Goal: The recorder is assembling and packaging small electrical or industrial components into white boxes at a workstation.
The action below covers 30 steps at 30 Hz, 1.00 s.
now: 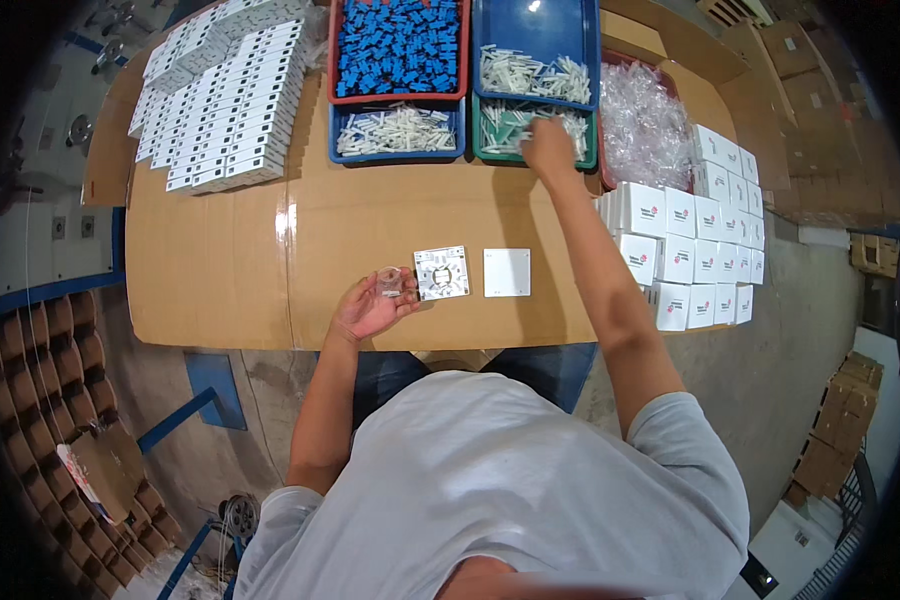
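Observation:
My left hand (372, 308), palm up near the table's front edge, holds a small clear plastic piece (391, 281) at its fingers. Right beside those fingertips lies a square white panel with a printed pattern and a ring in its middle (442, 273). A plain white square plate (507, 273) with small holes near its corners sits to the right of it. My right arm stretches forward, and my right hand (552, 148) dips into a green tray (590, 158) of slim white plastic pieces (505, 118). Its fingertips are hard to make out there.
A red tray of blue parts (398, 45) and blue trays of white pieces (395, 132) stand at the back. White boxes are stacked at far left (235, 105) and right (705, 255). Clear plastic bags (645, 125) fill a red bin. Cardboard (210, 260) covers the table.

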### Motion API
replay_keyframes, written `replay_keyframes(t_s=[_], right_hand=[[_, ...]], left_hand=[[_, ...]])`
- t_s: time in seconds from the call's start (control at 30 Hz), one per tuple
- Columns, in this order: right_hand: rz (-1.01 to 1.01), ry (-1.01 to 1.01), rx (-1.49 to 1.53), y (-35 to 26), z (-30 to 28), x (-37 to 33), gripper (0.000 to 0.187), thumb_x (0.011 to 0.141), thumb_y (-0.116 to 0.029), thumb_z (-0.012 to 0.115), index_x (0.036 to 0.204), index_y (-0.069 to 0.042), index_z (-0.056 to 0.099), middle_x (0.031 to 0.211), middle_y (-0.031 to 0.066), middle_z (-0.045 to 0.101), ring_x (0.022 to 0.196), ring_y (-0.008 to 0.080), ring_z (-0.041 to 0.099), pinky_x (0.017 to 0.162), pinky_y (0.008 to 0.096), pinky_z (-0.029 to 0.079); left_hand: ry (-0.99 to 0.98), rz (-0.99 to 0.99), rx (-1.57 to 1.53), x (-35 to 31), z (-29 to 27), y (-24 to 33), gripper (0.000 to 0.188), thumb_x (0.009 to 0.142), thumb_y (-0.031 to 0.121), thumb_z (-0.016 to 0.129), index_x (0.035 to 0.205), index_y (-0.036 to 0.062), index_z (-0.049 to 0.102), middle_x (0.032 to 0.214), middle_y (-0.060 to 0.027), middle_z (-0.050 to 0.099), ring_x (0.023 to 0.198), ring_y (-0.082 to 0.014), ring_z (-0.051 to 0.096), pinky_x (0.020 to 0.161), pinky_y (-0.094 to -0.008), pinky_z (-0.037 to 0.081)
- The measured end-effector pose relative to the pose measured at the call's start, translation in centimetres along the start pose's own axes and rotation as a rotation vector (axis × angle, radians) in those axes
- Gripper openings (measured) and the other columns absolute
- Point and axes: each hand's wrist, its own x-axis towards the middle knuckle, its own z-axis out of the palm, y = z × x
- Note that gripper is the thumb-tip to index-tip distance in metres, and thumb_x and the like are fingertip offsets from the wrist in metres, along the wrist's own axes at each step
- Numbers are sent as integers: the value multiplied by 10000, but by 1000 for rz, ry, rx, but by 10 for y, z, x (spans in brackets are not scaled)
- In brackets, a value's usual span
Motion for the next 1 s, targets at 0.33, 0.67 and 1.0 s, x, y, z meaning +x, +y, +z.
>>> replay_keyframes(t_s=[0.33,0.67,1.0], right_hand=[[123,259,384,-2,-26,-16,265,847,-124,709,1088,-11,716,1081,257,683,1040,440,653,898,501,540],[64,271,388,-27,6,-18,340,828,-17,668,1168,4,684,1112,275,652,1066,442,635,908,496,534],[165,385,439,31,-12,-20,187,873,3,615,1008,-21,743,867,181,748,806,324,738,731,384,565]], left_hand=[[25,34,19,-3,5,0,604,979,467,655,1378,23,562,1255,-131,620,1127,-282,601,1091,-463,449],[4,13,23,1,4,1,588,984,459,653,1376,31,558,1276,-135,621,1145,-283,601,1110,-462,438],[24,5,-2,-4,0,2,597,979,463,659,1382,38,542,1281,-131,618,1156,-282,606,1120,-474,438]])
